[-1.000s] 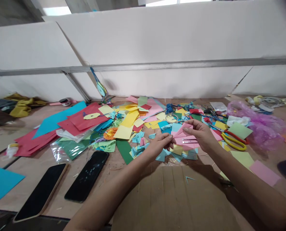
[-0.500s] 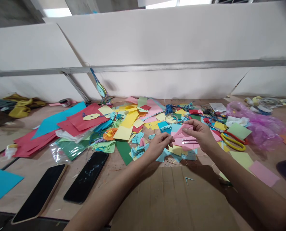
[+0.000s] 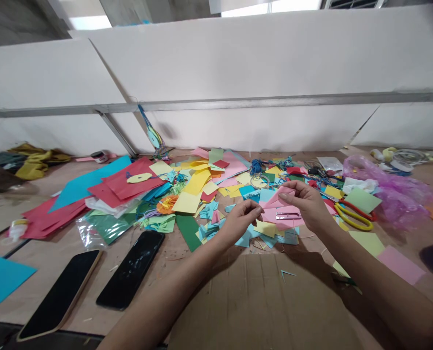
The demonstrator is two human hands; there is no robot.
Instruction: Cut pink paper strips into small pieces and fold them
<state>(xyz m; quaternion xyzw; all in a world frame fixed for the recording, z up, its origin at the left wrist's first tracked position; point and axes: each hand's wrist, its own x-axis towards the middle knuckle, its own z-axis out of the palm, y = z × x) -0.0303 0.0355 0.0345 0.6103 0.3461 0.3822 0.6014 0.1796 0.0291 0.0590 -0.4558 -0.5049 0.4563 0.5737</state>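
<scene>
My right hand [image 3: 304,204] pinches a small folded piece of pink paper [image 3: 275,198] between thumb and fingertips above the heap of scraps. Closed just to its left, my left hand [image 3: 243,218] has thumb and fingers together at the paper's lower left corner. Part of that grip is hidden by the fingers. Below the paper, small metal thread snips [image 3: 288,216] lie on a pink sheet [image 3: 275,221]. Light blue paper scraps [image 3: 243,239] and a yellow piece [image 3: 265,228] are spread under both hands.
Brown cardboard [image 3: 263,301] lies in front of me, with a thin pale blue sliver [image 3: 286,275] on it. Two phones [image 3: 132,270] are at the left. Yellow-and-red-handled scissors [image 3: 353,217] and a purple plastic bag [image 3: 395,189] lie right. A white panel [image 3: 216,63] stands behind.
Both hands keep nearly the same pose, with the pink paper still held. The right hand has shifted very slightly to the right in view; nothing has been let go.
</scene>
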